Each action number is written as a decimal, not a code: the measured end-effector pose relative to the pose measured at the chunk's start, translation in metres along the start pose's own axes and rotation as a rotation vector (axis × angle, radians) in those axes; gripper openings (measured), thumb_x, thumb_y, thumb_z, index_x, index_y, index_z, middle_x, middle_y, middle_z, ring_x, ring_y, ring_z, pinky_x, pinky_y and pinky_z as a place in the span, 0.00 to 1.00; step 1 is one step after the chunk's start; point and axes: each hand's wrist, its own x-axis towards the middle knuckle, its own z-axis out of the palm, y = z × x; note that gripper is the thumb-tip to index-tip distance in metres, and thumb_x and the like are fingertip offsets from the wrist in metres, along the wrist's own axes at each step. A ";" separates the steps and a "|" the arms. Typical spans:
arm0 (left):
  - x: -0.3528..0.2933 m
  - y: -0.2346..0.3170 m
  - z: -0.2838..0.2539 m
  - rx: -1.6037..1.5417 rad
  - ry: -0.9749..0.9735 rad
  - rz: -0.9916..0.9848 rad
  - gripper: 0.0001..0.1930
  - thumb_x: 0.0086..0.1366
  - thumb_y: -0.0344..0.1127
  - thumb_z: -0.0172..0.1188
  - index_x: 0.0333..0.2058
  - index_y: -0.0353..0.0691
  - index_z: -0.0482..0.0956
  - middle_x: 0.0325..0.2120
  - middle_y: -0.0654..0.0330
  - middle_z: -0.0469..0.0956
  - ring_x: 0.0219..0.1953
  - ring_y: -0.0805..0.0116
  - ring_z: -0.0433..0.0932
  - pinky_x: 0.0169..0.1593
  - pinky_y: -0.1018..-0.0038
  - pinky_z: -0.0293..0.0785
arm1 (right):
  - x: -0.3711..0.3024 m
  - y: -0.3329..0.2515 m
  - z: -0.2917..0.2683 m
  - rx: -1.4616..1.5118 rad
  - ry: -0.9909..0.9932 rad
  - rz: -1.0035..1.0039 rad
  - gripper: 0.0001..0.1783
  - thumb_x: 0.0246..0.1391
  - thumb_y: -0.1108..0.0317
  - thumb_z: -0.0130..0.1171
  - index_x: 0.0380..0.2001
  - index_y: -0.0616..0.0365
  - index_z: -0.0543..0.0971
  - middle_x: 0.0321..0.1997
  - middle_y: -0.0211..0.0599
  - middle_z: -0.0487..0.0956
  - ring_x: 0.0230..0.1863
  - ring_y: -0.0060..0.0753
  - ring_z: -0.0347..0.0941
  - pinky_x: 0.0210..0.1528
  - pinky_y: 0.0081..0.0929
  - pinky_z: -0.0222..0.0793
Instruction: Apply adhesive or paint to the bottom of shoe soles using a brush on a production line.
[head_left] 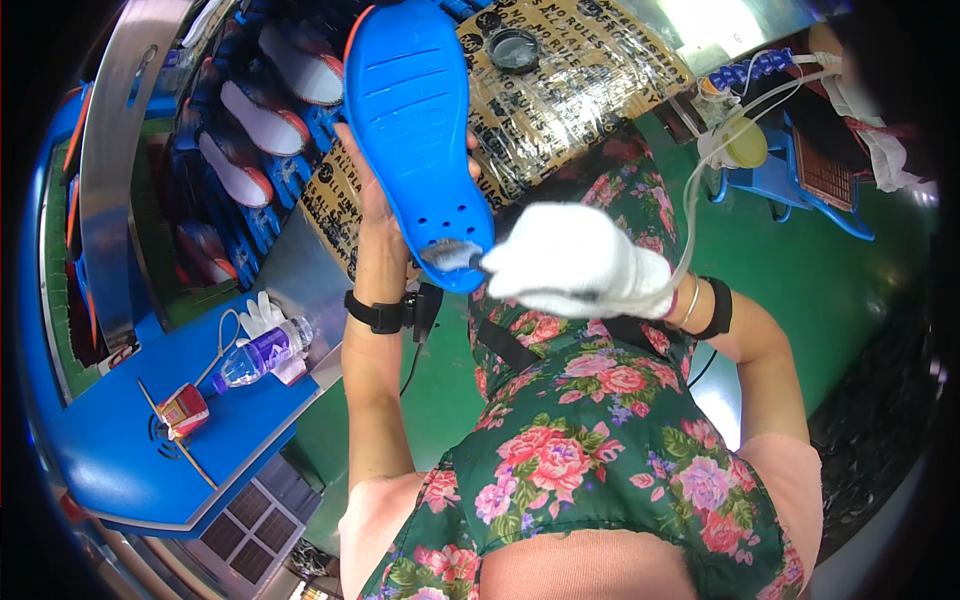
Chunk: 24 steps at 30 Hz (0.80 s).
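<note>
A blue shoe sole [415, 130] is held up in front of me, its heel toward me. Grooves cross its front part, small holes mark the heel, and an orange edge shows at the upper left. My bare left hand [370, 190] grips it from beneath, the thumb side on the left and fingertips just showing at the right edge. In a white glove, my right hand [560, 260] is closed on a brush [452, 254], whose greyish bristles lie over the sole's heel. A clear hose [690, 215] runs down to my right wrist. The glove hides most of the brush's handle.
Behind the sole lies a tape-covered cardboard surface [570, 80] with a round dark-rimmed dish [513, 50]. A rack of shoes [262, 118] stands at the left. The blue shelf [110, 450] bears a bottle [265, 352], white glove [262, 315] and small red box [184, 412].
</note>
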 end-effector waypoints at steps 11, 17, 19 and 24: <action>0.006 0.004 -0.003 0.016 -0.040 -0.194 0.61 0.57 0.87 0.34 0.69 0.35 0.59 0.49 0.37 0.79 0.39 0.43 0.85 0.39 0.51 0.88 | 0.010 0.005 -0.004 0.201 -0.129 0.105 0.07 0.48 0.74 0.69 0.32 0.53 0.85 0.36 0.35 0.85 0.38 0.41 0.81 0.42 0.37 0.77; 0.009 -0.008 -0.023 -0.049 0.047 0.054 0.56 0.62 0.83 0.38 0.68 0.34 0.61 0.51 0.41 0.77 0.45 0.44 0.83 0.44 0.51 0.85 | 0.013 0.016 -0.016 0.813 0.391 0.786 0.07 0.52 0.77 0.70 0.37 0.62 0.88 0.36 0.37 0.87 0.36 0.22 0.81 0.40 0.20 0.76; 0.019 -0.010 -0.040 -0.050 -0.141 0.169 0.48 0.69 0.75 0.39 0.68 0.34 0.61 0.57 0.42 0.74 0.55 0.44 0.79 0.55 0.49 0.80 | 0.017 0.020 -0.021 0.958 0.467 0.935 0.09 0.54 0.76 0.69 0.39 0.63 0.87 0.35 0.35 0.86 0.31 0.18 0.78 0.34 0.16 0.72; 0.004 -0.012 -0.032 -0.436 0.158 0.466 0.35 0.78 0.57 0.36 0.71 0.35 0.58 0.70 0.46 0.62 0.73 0.41 0.57 0.75 0.42 0.48 | 0.012 0.037 -0.011 1.063 0.662 0.969 0.10 0.56 0.76 0.66 0.42 0.65 0.84 0.34 0.35 0.85 0.28 0.20 0.77 0.31 0.15 0.70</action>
